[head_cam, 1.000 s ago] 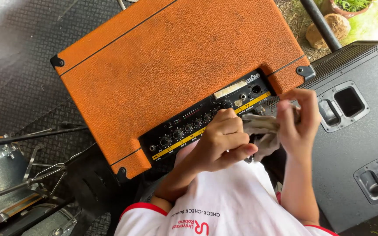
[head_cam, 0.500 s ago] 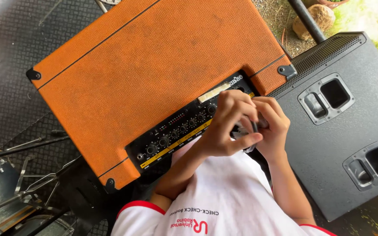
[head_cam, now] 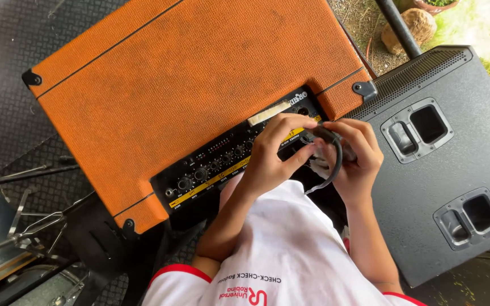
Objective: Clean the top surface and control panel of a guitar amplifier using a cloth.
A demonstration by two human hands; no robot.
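An orange amplifier (head_cam: 188, 85) lies in front of me, its black control panel (head_cam: 216, 164) with a row of knobs facing me. My left hand (head_cam: 273, 153) rests at the right end of that panel, fingers bent over it and pinching a black cable (head_cam: 334, 156). My right hand (head_cam: 355, 156) is beside it, fingers curled around the same cable, which loops down between both hands. A pale cloth shows under my right hand.
A black speaker cabinet (head_cam: 443, 170) with recessed handles stands to the right, touching the amplifier. Metal drum stands (head_cam: 18, 226) and part of a drum sit at the lower left. Black textured flooring surrounds them. A pole and a stone are at the top right.
Both hands have come together at the right end of the control panel. The cloth that was between them is now mostly hidden, and a black cable is gripped in both.
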